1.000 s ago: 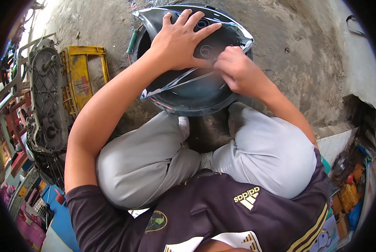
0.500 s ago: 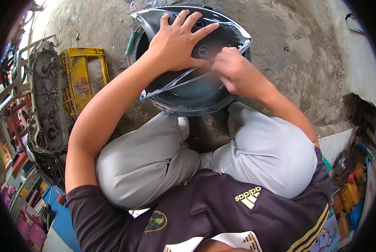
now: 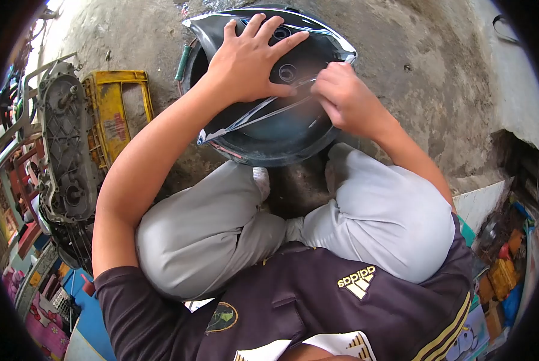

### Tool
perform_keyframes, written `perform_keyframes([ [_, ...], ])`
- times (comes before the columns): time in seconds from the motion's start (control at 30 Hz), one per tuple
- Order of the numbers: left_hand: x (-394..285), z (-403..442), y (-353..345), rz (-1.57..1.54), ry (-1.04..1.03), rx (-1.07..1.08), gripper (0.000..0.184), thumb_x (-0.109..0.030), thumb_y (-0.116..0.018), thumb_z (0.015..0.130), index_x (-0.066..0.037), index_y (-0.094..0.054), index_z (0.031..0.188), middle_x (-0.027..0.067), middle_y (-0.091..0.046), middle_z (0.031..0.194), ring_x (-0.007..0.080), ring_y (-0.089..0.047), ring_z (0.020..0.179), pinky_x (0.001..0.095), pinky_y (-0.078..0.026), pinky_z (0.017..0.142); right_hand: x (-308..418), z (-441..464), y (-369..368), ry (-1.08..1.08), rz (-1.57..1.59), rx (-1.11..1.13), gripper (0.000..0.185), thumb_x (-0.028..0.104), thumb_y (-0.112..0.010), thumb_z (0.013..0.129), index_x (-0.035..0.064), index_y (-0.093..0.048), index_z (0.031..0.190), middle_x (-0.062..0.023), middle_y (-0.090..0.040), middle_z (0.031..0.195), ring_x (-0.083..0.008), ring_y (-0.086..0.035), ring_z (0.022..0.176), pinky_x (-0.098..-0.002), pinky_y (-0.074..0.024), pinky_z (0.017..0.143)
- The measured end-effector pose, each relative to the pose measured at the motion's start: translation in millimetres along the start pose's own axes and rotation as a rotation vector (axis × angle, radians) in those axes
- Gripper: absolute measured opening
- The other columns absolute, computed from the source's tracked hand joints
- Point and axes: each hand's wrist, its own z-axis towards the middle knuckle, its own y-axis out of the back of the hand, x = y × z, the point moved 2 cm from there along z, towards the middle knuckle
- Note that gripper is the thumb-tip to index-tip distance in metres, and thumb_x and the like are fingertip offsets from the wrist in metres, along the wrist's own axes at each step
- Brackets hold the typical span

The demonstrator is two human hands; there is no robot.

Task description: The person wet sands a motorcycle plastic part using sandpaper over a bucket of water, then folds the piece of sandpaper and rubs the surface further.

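Observation:
A dark, glossy curved panel [image 3: 212, 37] with pale edges and round holes lies across a black round tub [image 3: 269, 153]. My left hand [image 3: 245, 63] rests on the panel with its fingers spread. To its right, my right hand [image 3: 346, 96] is closed at the panel's lower right edge, its fingertips curled and slightly blurred. What those fingers hold, if anything, is hidden. A thin pale strip runs along the panel's lower edge between the two hands.
At the left, a grey metal engine casing [image 3: 68, 144] stands beside a yellow plastic crate [image 3: 110, 120]. The tub's green handle [image 3: 182, 63] sticks out at its left. Assorted items [image 3: 501, 277] lie at the lower right.
The panel, the tub and my left hand appear shifted slightly left. My right hand has moved a little right, away from my left thumb, and is still closed.

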Motion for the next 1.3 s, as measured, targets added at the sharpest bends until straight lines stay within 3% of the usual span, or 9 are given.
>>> perform_keyframes([
  [0.17, -1, 1, 2, 0.034, 0.000, 0.004, 0.108, -0.069, -0.082, 0.076, -0.040, -0.034, 0.169, 0.0146, -0.041, 0.168, 0.0387, -0.039, 0.155, 0.0707, -0.037, 0.117, 13, 12, -14, 0.114, -0.061, 0.116, 0.012, 0.001, -0.070, 0.080, 0.0049, -0.066, 0.090, -0.0116, -0.061, 0.092, -0.0332, -0.060, 0.096, -0.0454, -0.0469, 0.094],
  [0.4, -3, 2, 2, -0.004, -0.016, 0.006, 0.106, -0.065, -0.083, 0.078, -0.038, -0.035, 0.169, 0.0150, -0.041, 0.168, 0.0385, -0.038, 0.155, 0.0711, -0.038, 0.116, 2, 2, -2, 0.032, -0.024, 0.023, 0.014, 0.001, -0.070, 0.077, 0.0046, -0.066, 0.090, -0.0105, -0.063, 0.093, -0.0324, -0.061, 0.098, -0.0444, -0.0473, 0.095],
  [0.5, -1, 4, 0, 0.041, -0.006, 0.021, 0.105, -0.065, -0.082, 0.078, -0.038, -0.035, 0.169, 0.0156, -0.041, 0.168, 0.0388, -0.038, 0.156, 0.0710, -0.037, 0.116, 18, 18, -16, 0.158, -0.131, 0.200, 0.016, 0.002, -0.071, 0.076, 0.0051, -0.069, 0.092, -0.0094, -0.066, 0.095, -0.0311, -0.062, 0.100, -0.0430, -0.0471, 0.096],
  [0.67, -1, 2, 2, 0.016, -0.013, 0.013, 0.105, -0.065, -0.082, 0.079, -0.038, -0.036, 0.168, 0.0157, -0.040, 0.168, 0.0388, -0.037, 0.156, 0.0725, -0.036, 0.117, 3, 2, -1, 0.084, -0.075, 0.104, 0.015, 0.002, -0.070, 0.078, 0.0048, -0.069, 0.093, -0.0092, -0.065, 0.095, -0.0317, -0.062, 0.100, -0.0430, -0.0468, 0.096],
  [0.73, -2, 2, 2, -0.007, -0.012, 0.013, 0.105, -0.065, -0.082, 0.079, -0.038, -0.036, 0.168, 0.0156, -0.039, 0.168, 0.0388, -0.036, 0.157, 0.0729, -0.036, 0.117, -5, -4, 5, -0.051, -0.019, -0.002, 0.014, 0.002, -0.070, 0.079, 0.0048, -0.069, 0.093, -0.0101, -0.065, 0.096, -0.0322, -0.061, 0.100, -0.0435, -0.0465, 0.095],
  [0.93, -2, 3, 5, 0.019, 0.000, 0.033, 0.108, -0.068, -0.084, 0.077, -0.038, -0.035, 0.169, 0.0148, -0.040, 0.168, 0.0387, -0.036, 0.157, 0.0726, -0.035, 0.118, 7, 7, -7, 0.085, -0.078, 0.110, 0.012, 0.001, -0.070, 0.084, 0.0045, -0.070, 0.095, -0.0104, -0.065, 0.096, -0.0325, -0.060, 0.100, -0.0431, -0.0459, 0.095],
  [1.13, -2, 2, 4, -0.002, 0.000, 0.022, 0.109, -0.067, -0.084, 0.076, -0.039, -0.035, 0.169, 0.0140, -0.040, 0.168, 0.0384, -0.036, 0.157, 0.0731, -0.035, 0.118, -10, -7, 4, -0.093, 0.069, -0.033, 0.011, 0.001, -0.071, 0.083, 0.0044, -0.070, 0.094, -0.0099, -0.065, 0.095, -0.0314, -0.061, 0.100, -0.0428, -0.0461, 0.096],
  [1.23, -2, 3, 4, -0.003, 0.008, 0.029, 0.108, -0.067, -0.084, 0.076, -0.039, -0.035, 0.168, 0.0137, -0.040, 0.168, 0.0381, -0.036, 0.157, 0.0726, -0.036, 0.118, -1, 4, -8, 0.018, 0.036, -0.033, 0.011, 0.001, -0.071, 0.083, 0.0047, -0.069, 0.094, -0.0100, -0.065, 0.095, -0.0316, -0.062, 0.100, -0.0432, -0.0463, 0.097],
  [1.3, -2, 3, 2, 0.022, 0.009, 0.030, 0.108, -0.068, -0.084, 0.076, -0.039, -0.035, 0.169, 0.0137, -0.039, 0.169, 0.0380, -0.036, 0.157, 0.0725, -0.035, 0.119, 11, 10, -19, 0.163, -0.091, 0.128, 0.012, 0.001, -0.071, 0.082, 0.0052, -0.069, 0.092, -0.0106, -0.064, 0.095, -0.0325, -0.062, 0.100, -0.0441, -0.0466, 0.098],
])
